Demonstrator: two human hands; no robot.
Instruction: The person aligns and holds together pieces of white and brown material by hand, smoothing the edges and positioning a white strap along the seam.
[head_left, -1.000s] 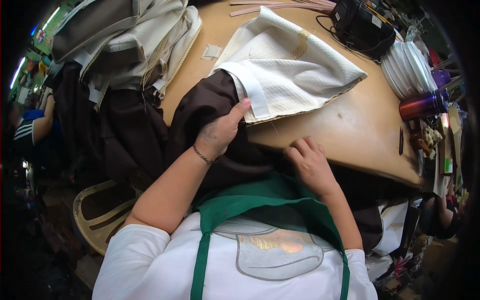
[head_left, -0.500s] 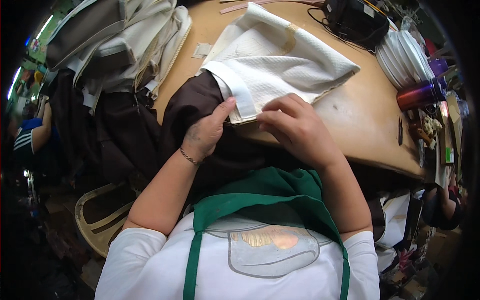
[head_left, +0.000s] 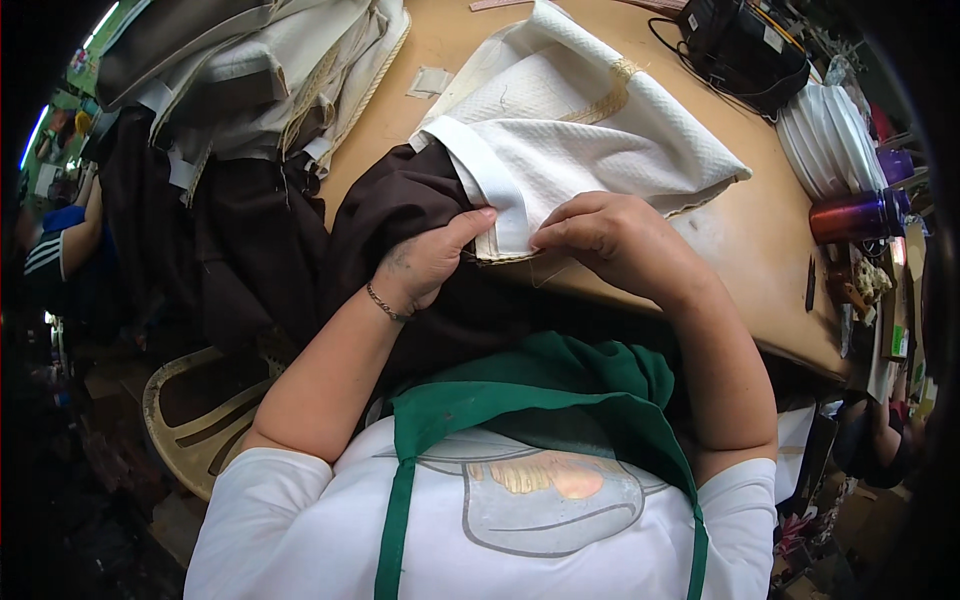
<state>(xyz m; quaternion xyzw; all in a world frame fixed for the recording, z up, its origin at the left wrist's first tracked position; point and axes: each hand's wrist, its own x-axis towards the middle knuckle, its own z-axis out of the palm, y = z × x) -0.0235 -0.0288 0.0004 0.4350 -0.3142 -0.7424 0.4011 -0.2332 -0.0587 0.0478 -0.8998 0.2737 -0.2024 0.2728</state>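
Head view, looking down at a person's two bare hands over the near edge of a tan table [head_left: 745,280]. A white textured cloth [head_left: 590,150] lies across the table, its near corner at the table's edge; a smooth white band [head_left: 506,205] runs along its left side, and a dark brown cloth [head_left: 400,200] joins there and drops off the table. The left hand [head_left: 432,268] clamps this join, thumb on top at the band; its other fingers are mostly hidden. That grip seems meant to keep the corner steady. The right hand [head_left: 615,242] has thumb and forefinger drawn together at the band's lower end; I cannot tell whether they pinch cloth or a loose thread. The table probably bears the cloth's weight, leaving the corner within easy reach. At the table's left is a heap of similar cloths [head_left: 250,95]; on its right, a bottle [head_left: 850,217].
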